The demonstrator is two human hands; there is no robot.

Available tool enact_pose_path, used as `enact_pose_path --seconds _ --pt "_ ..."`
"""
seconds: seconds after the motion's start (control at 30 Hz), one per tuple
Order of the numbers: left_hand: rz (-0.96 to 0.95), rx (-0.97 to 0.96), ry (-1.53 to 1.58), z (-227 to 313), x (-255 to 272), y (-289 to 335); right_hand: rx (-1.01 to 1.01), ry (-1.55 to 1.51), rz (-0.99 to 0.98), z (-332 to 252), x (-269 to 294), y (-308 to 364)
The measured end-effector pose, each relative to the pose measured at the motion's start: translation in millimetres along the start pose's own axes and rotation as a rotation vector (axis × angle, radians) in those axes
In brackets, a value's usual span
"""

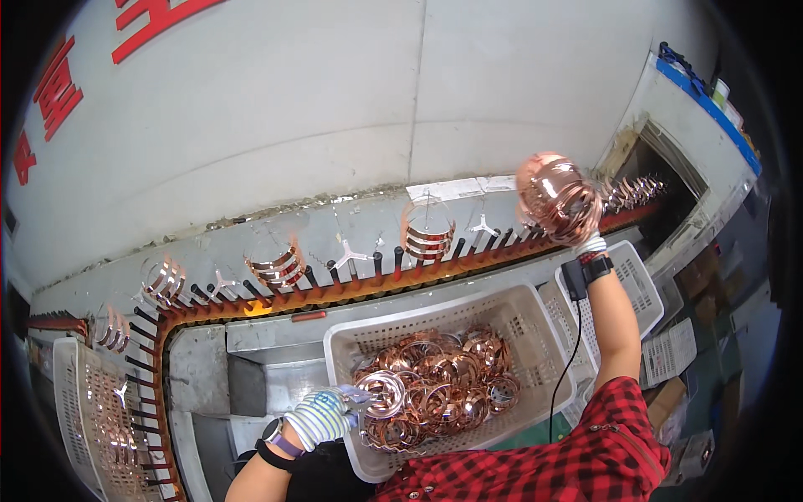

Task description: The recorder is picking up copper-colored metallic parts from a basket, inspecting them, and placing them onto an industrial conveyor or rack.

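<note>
Head view, what do you see?

— Two hands in gloves. The left hand [322, 417] is low and near, at the near left edge of a white basket [527, 305]. Its fingers are curled around one shiny copper ring [382, 393].

— Which way does that ring face?

— It stands up on its edge, tipped a bit. Its open round side faces up toward the camera, and it reaches right, over the pile.

— What pile?

— A heap of copper rings [443, 385] in the basket, lying every which way.

— And the other hand?

— The right hand [585, 234] is held up high on the far right. It is closed on a bunch of copper rings [552, 194]. The bunch is blurry, so I cannot tell which way it points.

— What is behind?

— A long orange rail with black pegs [368, 280] runs left to right and bends near on the left. Rings hang on hooks [428, 232] above it. A second white basket [644, 284] sits to the right of the first.
</note>
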State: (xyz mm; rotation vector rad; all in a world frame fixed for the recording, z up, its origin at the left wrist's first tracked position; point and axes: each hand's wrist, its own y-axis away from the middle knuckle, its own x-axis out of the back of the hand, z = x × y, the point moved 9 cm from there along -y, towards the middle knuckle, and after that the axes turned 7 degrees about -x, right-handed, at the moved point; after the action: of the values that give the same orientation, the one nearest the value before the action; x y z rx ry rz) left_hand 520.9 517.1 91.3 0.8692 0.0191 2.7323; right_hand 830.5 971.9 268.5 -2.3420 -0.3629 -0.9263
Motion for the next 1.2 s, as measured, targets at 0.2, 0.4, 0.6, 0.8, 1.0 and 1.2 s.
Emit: enact_pose_path --seconds 0.2,0.4,0.6,0.8,1.0,1.2 --pt "-0.049 0.0 -0.063 -10.6 -9.1 -2.3 -0.241 0.547 0.216 119.7 63.9 -22.0" --pt "-0.082 0.033 -0.076 -28.1 -17.7 -2.3 -0.358 0.908 0.084 199.9 42.7 -34.3" --pt "-0.04 -0.059 -0.158 -28.0 -19.5 -4.8 -0.285 1.044 -0.14 204.8 -30.0 -36.6" --pt "-0.072 -0.015 -0.151 -34.1 -21.2 -2.3 -0.166 0.457 -0.231 156.5 -83.0 -40.2" --pt "-0.058 0.022 -0.076 -18.6 -13.3 -3.1 -0.501 -1.385 -0.406 108.8 -134.8 -20.0" --pt "-0.05 -0.021 -0.143 -6.7 -11.0 -5.0 -0.376 -1.198 -0.151 21.4 -98.3 0.0"
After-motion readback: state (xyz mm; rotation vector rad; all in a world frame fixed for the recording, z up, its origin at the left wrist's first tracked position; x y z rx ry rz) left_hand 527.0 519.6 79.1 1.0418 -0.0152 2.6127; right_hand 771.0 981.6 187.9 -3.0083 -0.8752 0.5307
